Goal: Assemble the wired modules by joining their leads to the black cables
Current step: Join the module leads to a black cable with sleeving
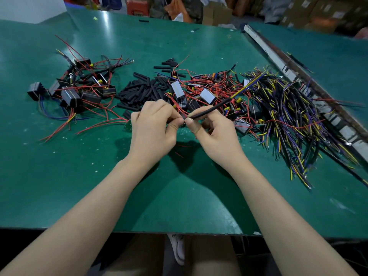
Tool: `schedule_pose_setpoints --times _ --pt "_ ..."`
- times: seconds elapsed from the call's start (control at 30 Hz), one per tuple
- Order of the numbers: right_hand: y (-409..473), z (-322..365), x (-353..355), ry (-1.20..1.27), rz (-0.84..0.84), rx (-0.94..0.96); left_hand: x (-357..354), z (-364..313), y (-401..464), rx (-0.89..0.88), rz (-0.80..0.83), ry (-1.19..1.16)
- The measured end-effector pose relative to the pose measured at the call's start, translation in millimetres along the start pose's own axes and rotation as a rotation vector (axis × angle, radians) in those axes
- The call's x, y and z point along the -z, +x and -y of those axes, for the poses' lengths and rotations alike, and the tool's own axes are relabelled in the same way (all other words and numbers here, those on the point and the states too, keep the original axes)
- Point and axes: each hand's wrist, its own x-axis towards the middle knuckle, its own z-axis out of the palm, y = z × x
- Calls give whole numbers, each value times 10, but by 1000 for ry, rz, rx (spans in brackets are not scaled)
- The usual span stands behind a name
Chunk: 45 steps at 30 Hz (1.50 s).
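Both hands meet above the green worktop (59, 176), just in front of the middle heap of parts. The right hand (216, 134) has its fingers curled round a black cable (209, 110), thumb pressed on the cable's near end; the cable runs up and away to the right, where its yellow and blue leads (249, 84) fan out over the pile. The left hand (153, 124) is curled too, thumb and forefinger pinching thin red leads (180, 114) right at the cable's tip, so the two grips touch. What those red leads run to is hidden behind the fingers.

Beyond the hands lies a heap of loose modules (208, 95) tangled in red wire. To its left sits a heap of short black tubing pieces (143, 88), and farther left a cluster of black-cased modules (79, 90) with wires attached. To the right, well apart from the hands, spreads a thick pile of black cables (288, 120) with yellow and blue ends
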Motion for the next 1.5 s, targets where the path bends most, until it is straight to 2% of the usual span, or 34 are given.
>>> schedule_pose_setpoints --times 0.23,0.37,0.47,0.6,0.77,0.93,1.17,1.33,1.5 --pt "47 -42 30 76 -60 -117 16 154 56 22 118 -51" --pt "74 -55 109 264 -158 -236 81 261 7 -13 131 95" --pt "68 -58 139 327 -155 -289 91 281 0 22 116 94" --pt "59 -39 136 343 -167 -260 82 237 -18 -41 82 90" --pt "50 -53 111 295 -179 -243 53 196 -20 -65 134 113" --pt "50 -36 114 247 -156 -159 65 180 -18 -80 60 47" --pt "36 -28 149 13 -64 -35 58 107 -17 -93 29 -16" --pt "28 2 168 58 -6 -24 39 95 -19 -64 14 -36" --pt "22 17 230 37 102 -50 47 95 -4 -109 50 -75"
